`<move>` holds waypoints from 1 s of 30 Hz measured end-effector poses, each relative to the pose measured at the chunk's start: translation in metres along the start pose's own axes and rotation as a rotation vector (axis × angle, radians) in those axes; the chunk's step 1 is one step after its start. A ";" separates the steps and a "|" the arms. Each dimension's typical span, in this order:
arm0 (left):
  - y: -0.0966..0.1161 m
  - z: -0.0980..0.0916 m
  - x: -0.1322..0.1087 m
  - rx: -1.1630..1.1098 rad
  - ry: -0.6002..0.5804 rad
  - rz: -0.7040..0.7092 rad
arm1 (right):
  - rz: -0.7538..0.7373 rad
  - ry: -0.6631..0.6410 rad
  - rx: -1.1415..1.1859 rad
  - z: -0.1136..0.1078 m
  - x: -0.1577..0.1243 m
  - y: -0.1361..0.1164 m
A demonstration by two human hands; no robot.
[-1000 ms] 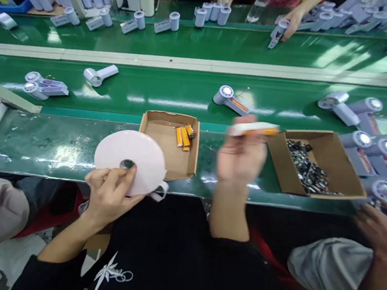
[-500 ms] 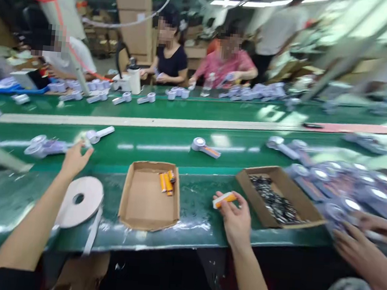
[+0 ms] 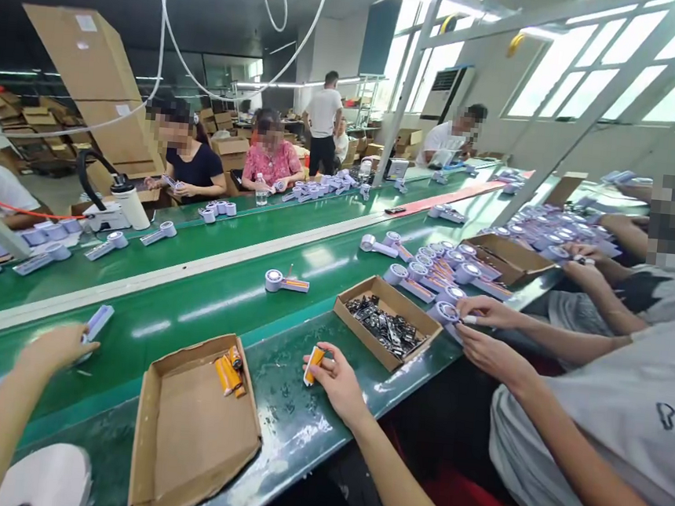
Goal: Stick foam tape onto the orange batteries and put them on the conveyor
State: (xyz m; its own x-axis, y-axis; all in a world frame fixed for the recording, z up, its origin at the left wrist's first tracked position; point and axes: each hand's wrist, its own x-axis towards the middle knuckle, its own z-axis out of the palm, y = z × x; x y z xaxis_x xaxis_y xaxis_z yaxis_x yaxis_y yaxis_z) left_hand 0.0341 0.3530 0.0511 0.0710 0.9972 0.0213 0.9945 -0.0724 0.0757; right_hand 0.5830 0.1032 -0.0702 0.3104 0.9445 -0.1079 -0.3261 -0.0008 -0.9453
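My left hand [image 3: 56, 348] reaches onto the green belt [image 3: 204, 289] and closes on a white hand-held fan part [image 3: 95, 325], whose handle sticks out past my fingers. My right hand [image 3: 336, 380] rests on the near ledge and pinches an orange battery with a white wrap [image 3: 313, 365]. Between my hands lies an open cardboard box [image 3: 192, 429] with a few orange batteries [image 3: 228, 373] in its far corner. A white tape roll [image 3: 46, 479] lies at the lower left.
A second cardboard box [image 3: 387, 320] of small dark parts sits to the right. A co-worker's hands [image 3: 484, 333] handle a fan among several fan parts [image 3: 436, 266]. A lone fan part [image 3: 284, 282] lies mid-belt. Other people work across the far belt.
My head has lifted, so the whole line shows. My left hand let go of the tape roll and reached out to a fan part on the belt. My right hand lowered the battery to the ledge.
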 end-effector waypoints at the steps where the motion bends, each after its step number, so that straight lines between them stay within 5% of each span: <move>1: 0.012 0.000 0.004 0.006 -0.069 0.016 | 0.001 -0.010 -0.009 0.000 0.001 0.001; 7: 0.119 0.038 0.017 -0.043 -0.085 0.587 | -0.030 -0.036 -0.042 -0.003 0.002 0.011; 12: 0.179 0.053 0.034 -0.082 -0.253 0.687 | -0.054 -0.056 -0.010 -0.003 0.002 0.004; 16: 0.191 0.041 0.042 -0.180 -0.351 0.567 | -0.126 -0.111 -0.005 0.020 0.023 -0.024; 21: 0.196 0.062 0.043 -0.177 -0.208 0.304 | -0.281 -0.270 -0.135 0.094 0.091 -0.027; 26: 0.206 0.075 0.045 -0.151 -0.184 0.258 | -0.352 -0.503 -0.553 0.169 0.137 -0.005; 30: 0.212 0.072 0.046 -0.139 -0.180 0.267 | -0.429 -0.559 -1.098 0.192 0.150 -0.005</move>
State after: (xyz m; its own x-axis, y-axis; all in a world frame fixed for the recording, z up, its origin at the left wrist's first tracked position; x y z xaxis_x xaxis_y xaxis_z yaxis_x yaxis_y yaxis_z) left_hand 0.2536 0.3842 -0.0033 0.3518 0.9288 -0.1162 0.9200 -0.3202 0.2260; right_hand 0.4595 0.3086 -0.0226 -0.2906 0.9443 0.1543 0.6836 0.3178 -0.6571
